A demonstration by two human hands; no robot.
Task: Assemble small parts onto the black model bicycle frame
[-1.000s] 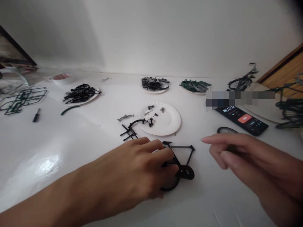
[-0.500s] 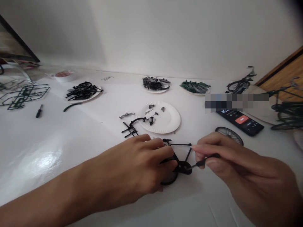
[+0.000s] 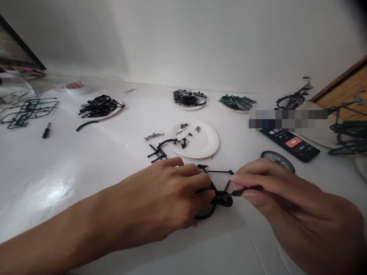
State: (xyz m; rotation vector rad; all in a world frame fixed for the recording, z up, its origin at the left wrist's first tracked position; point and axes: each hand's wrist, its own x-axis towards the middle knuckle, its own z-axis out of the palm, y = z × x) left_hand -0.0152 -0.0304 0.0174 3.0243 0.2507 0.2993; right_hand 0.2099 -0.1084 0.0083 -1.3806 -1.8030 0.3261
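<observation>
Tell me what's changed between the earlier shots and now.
The right hand has moved left from above the table to the model bicycle frame. It now pinches a small black screwdriver, with the tip at the black chainring. The left hand stayed on the frame, and the paper plate of parts stayed where it was.

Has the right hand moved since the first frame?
Yes: the right hand has moved left, nearer the paper plate, its small black screwdriver reaching the black model bicycle frame.
</observation>
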